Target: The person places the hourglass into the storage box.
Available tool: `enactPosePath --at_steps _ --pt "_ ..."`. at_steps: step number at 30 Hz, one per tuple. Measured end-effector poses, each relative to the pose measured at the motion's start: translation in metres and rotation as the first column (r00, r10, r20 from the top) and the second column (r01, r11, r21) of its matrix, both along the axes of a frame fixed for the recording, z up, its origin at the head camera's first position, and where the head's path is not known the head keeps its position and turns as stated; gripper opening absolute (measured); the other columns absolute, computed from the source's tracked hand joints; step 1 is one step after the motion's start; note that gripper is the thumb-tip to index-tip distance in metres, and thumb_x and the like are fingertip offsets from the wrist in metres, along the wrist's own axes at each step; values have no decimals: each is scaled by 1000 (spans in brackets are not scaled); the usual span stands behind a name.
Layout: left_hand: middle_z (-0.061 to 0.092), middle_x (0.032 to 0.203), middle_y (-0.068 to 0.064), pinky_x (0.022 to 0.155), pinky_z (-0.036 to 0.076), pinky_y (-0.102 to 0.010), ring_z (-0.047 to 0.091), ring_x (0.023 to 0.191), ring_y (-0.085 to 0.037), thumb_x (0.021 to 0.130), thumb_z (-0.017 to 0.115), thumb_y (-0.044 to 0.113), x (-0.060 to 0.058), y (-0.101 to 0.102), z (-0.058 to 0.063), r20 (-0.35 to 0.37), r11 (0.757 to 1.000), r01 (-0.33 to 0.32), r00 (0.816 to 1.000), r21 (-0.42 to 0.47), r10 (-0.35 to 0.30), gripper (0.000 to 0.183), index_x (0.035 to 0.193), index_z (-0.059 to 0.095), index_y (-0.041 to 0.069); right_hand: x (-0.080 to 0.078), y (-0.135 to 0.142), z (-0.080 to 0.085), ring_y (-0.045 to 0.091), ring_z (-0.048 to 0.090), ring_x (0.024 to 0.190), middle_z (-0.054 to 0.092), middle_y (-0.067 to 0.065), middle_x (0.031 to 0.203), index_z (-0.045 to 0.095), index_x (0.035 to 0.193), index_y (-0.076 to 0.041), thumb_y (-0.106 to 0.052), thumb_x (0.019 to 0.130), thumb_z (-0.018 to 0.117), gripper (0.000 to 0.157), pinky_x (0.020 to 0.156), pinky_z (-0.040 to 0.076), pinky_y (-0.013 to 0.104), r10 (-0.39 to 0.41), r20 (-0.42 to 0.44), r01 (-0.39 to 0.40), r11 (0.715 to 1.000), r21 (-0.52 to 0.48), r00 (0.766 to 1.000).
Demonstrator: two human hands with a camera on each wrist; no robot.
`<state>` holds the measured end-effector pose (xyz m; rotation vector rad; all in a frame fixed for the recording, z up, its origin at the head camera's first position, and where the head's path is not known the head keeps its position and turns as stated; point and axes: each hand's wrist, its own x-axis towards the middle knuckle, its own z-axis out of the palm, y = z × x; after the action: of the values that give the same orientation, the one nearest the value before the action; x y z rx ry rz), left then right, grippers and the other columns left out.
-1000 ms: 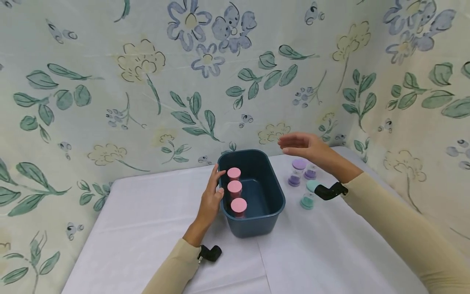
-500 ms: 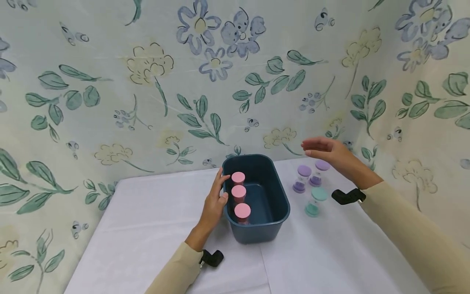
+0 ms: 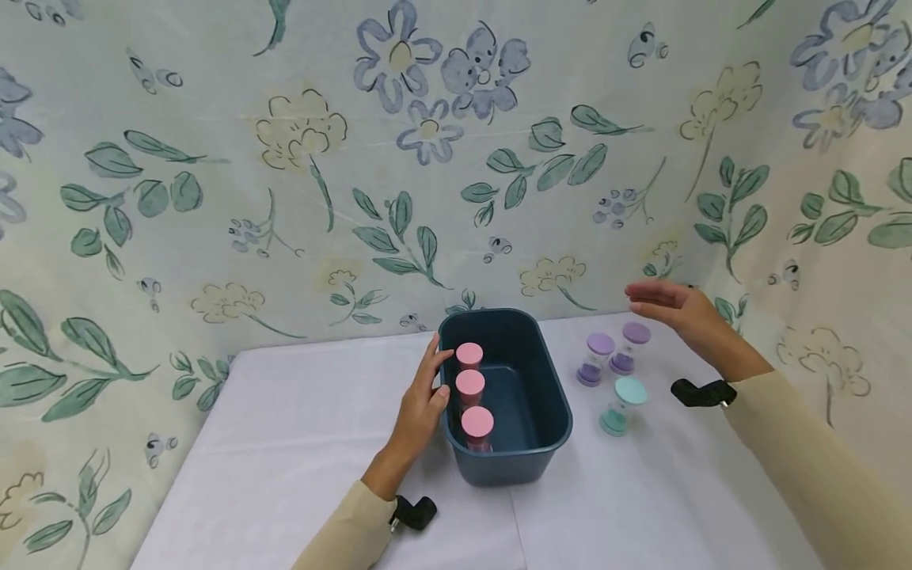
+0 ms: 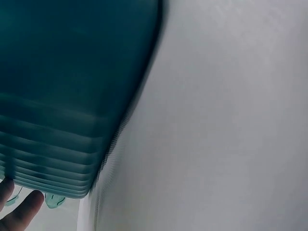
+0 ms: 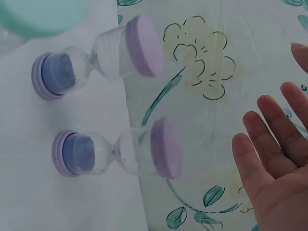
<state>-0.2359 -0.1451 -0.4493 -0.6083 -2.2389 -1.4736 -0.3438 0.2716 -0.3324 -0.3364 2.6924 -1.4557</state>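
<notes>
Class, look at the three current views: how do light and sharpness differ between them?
Head view: bright, with the dark bin fairly crisp; left wrist view: dimmer, the bin's edge smeared against the pale tabletop; right wrist view: dull greyish cast, the teal lid soft and cut off.

Dark blue on the bin [image 3: 504, 469], pink on three caps [image 3: 470, 385], lilac on two hourglasses [image 3: 594, 359], mint on another hourglass [image 3: 623, 406], white on the tablecloth [image 3: 299, 443], beige on the sleeves [image 3: 805, 451], blue, yellow and green florals on the pale backdrop [image 3: 435, 190].
</notes>
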Motion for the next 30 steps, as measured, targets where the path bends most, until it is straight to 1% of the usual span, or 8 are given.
enactPosePath --at_steps 2,7,8,11,13,16,21,30 --pt "14 161 -3 99 38 -60 20 145 -26 97 41 24 1 0 1 -11 1000 2 1000 -4 -2 51 147 36 14 -1 5 -4 22 45 128 46 12 144 46 140 -15 -47 89 63 63 110 26 57 -5 7 5 1000 6 1000" --pt "14 161 -2 105 33 -58 19 146 -23 96 42 19 0 0 1 -18 1000 4 1000 -9 -4 51 147 36 18 -6 17 -20 14 47 123 45 13 144 44 142 -13 -46 89 63 66 109 29 56 -22 13 22 1000 11 1000" --pt "14 161 -1 105 32 -58 19 146 -24 96 41 20 -1 0 0 -17 1000 -1 1000 -13 0 51 147 36 18 -7 19 -23 11 48 121 46 13 143 44 142 -14 -47 89 63 66 109 30 55 -27 13 27 1000 14 1000" --pt "14 161 -1 104 33 -58 19 146 -24 97 40 25 0 1 -2 -8 1000 -12 1000 -17 12 51 147 36 17 -8 22 -31 15 49 122 49 12 140 45 141 -10 -45 89 64 66 108 31 56 -23 6 22 1000 6 1000" --pt "14 161 1 103 35 -58 20 146 -23 97 39 30 0 1 -2 0 1000 -20 1000 -20 20 52 147 36 16 -9 23 -35 11 50 120 51 10 138 45 141 -9 -45 89 64 66 107 32 56 -19 8 19 1000 0 1000" --pt "14 161 3 100 37 -59 20 146 -22 97 39 32 1 1 -2 9 1000 -23 1000 -8 23 53 147 37 15 -9 23 -41 20 49 123 50 13 139 44 141 -7 -44 90 64 67 107 32 57 -9 10 9 1000 -3 1000" --pt "14 161 1 102 34 -60 20 146 -23 97 39 29 1 0 -3 1 1000 -13 1000 -1 13 51 147 37 18 -12 22 -52 38 43 129 45 21 141 41 143 -4 -44 89 64 71 107 31 58 -28 30 28 1000 1 999" --pt "14 161 0 105 32 -58 19 146 -22 96 40 20 2 0 -2 -15 1000 -15 1000 -10 15 52 147 36 17 -16 26 -68 37 40 132 43 21 144 38 144 -3 -45 88 65 75 109 30 53 -18 70 18 1000 -10 997"
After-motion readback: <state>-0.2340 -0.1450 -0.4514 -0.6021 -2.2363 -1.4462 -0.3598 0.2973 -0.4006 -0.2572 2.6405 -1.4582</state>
